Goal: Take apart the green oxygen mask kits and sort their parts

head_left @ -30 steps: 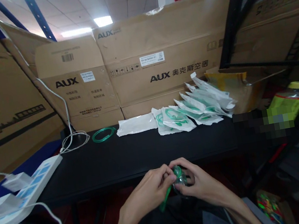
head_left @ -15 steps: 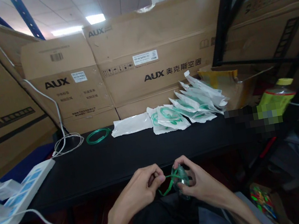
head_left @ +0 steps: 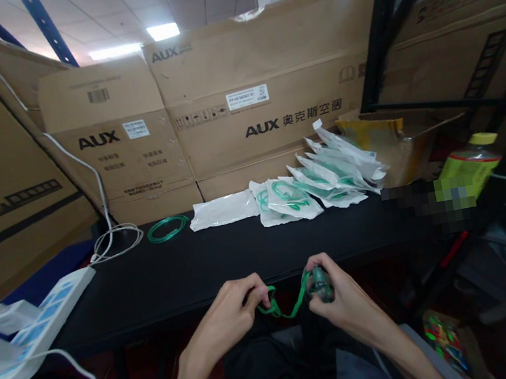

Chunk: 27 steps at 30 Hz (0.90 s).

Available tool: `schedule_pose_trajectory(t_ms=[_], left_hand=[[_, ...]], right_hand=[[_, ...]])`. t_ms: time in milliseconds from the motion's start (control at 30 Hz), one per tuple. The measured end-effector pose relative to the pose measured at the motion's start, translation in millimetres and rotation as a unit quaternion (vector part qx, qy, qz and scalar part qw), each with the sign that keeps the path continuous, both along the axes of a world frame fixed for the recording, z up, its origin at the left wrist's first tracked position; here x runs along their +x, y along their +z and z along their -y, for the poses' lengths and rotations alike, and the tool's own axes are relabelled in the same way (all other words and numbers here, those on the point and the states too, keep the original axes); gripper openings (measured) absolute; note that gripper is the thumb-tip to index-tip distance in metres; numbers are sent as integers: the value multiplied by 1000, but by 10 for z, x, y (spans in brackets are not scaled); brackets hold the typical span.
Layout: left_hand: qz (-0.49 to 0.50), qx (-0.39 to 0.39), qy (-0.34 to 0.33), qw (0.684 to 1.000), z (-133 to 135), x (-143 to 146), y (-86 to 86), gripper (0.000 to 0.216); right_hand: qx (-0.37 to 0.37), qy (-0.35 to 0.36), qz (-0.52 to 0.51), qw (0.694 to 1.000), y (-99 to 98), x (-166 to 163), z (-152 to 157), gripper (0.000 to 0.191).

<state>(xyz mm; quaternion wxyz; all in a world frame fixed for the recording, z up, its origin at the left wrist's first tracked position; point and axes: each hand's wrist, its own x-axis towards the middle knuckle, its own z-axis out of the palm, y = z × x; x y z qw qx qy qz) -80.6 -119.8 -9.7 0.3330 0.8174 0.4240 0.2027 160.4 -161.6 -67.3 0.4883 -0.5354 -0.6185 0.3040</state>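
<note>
Close to the table's front edge, my right hand (head_left: 332,290) is wrapped around a clear green oxygen mask (head_left: 321,283), whose far side my fingers hide. A green elastic strap (head_left: 294,310) runs from the mask in a sagging curve to my left hand (head_left: 248,301). There, thumb and fingers pinch the strap's other end. On the table beyond lie a coil of green tubing (head_left: 167,229), a flat white pouch (head_left: 223,210) and several clear-fronted packets (head_left: 290,199) with green tubing inside.
A white power strip (head_left: 45,327) with plugs and cables sits on the left. Large cardboard boxes (head_left: 250,59) wall off the back of the black table (head_left: 153,292). At right stand an open carton (head_left: 384,140) and a yellow-capped bottle (head_left: 469,167).
My hands have moved apart. The mask shifted right and slightly up in my right hand, and the strap now stretches in a longer loop between both hands.
</note>
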Motion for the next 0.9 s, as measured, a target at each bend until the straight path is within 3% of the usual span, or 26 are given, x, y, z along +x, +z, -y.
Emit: schedule_pose_trajectory(t_ms=[133,367,567,700,900], left_hand=[[8,-8,30,999,37,141,-64,40],[-16,-29,-17,999,124,406,-142,35],[-24,-41,-30,998,167,419,-105,31],[-34,-62,-42,997,282,401,-48,32],[-66,-118,-3,991,583,208,105,25]], right_hand=[[28,-19,14,999,-65,-63,-12,42],[90,-4,44,995,-166,-172,-7,31],[127,4,76,989,-152,-123,28,29],[136,-29,93,986,-157,-66,-15,29],[140,-85,100,981,-168,-15,-97,28]])
